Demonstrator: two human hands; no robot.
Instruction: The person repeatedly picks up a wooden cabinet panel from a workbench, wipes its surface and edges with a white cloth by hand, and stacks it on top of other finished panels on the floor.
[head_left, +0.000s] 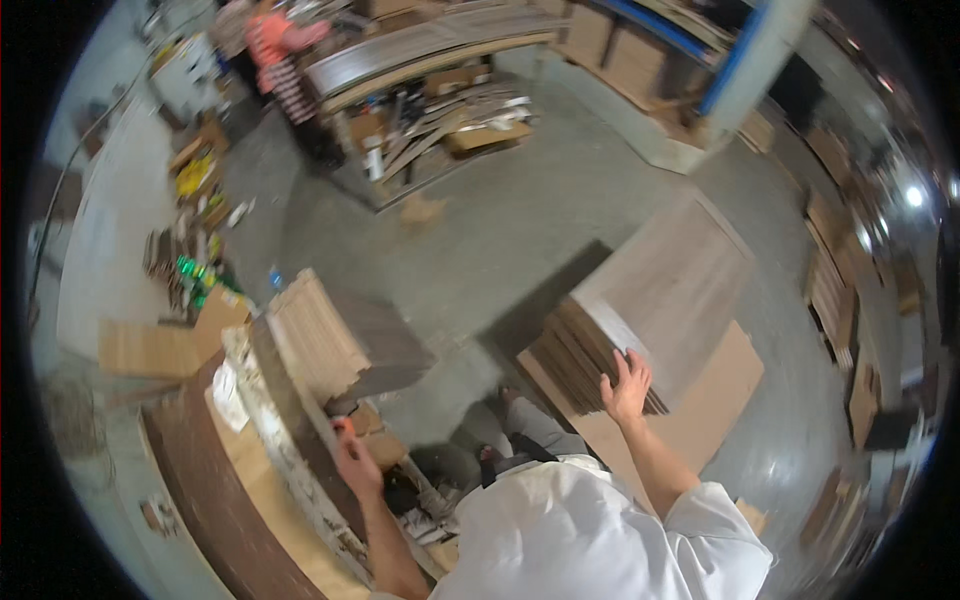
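Note:
My right hand (628, 388) has its fingers spread at the near corner of a stack of grey-brown wooden panels (672, 285), touching or just over the edge. The stack's top panel is wide and flat. My left hand (358, 466) is curled beside the bench's edge, with a small orange object (343, 426) at its fingers, whose kind I cannot make out. Just beyond that hand, a second stack of boards (318, 340) stands with its light, notched ends toward the bench.
A tan sheet (715, 408) lies under the panel stack. The long workbench (225, 480) runs along my left, with a white crumpled cloth (229, 398) on it. A far table (430, 50) holds scraps underneath; a person in orange (275, 50) stands there. A pillar (745, 85) rises far right.

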